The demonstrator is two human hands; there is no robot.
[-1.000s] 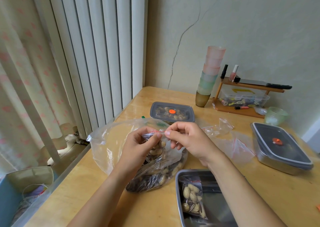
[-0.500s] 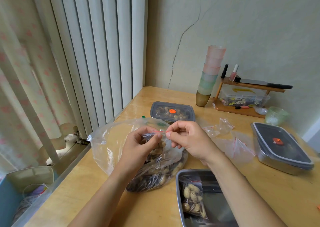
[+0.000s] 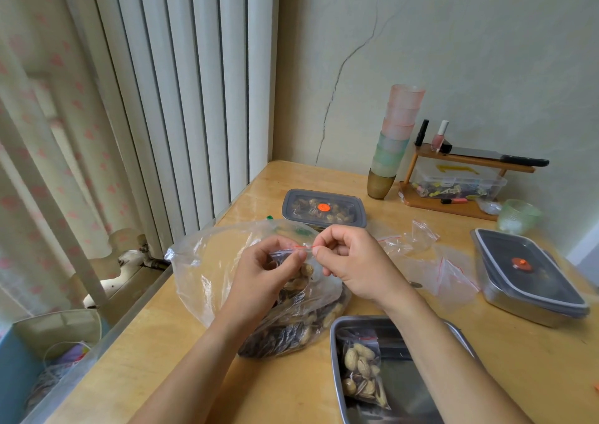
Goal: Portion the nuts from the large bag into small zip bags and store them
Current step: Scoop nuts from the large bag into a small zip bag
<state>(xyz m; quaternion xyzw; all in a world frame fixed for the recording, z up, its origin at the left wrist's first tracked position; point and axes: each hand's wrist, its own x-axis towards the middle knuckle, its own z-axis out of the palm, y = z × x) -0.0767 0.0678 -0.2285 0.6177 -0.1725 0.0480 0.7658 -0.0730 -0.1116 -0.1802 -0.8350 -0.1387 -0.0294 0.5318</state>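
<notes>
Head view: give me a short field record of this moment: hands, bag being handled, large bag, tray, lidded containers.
left hand: pinches the top strip of the small zip bag
right hand: pinches the same strip
small zip bag: holds nuts, held over the large bag
large bag: clear, nuts inside
tray: open, one filled zip bag inside
lidded containers: two, both closed

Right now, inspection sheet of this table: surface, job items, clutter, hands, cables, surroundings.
Surface: wooden table.
Job's things: large bag of nuts; small zip bag held over it; filled bag in metal tray; far lidded box; right lidded box; empty zip bags.
Clutter: cup stack, wooden rack, green bowl.
Hands: left hand and right hand both pinch the small zip bag's top.
Cables: nothing seen.
Surroundings: radiator, curtain, cracked wall.
</notes>
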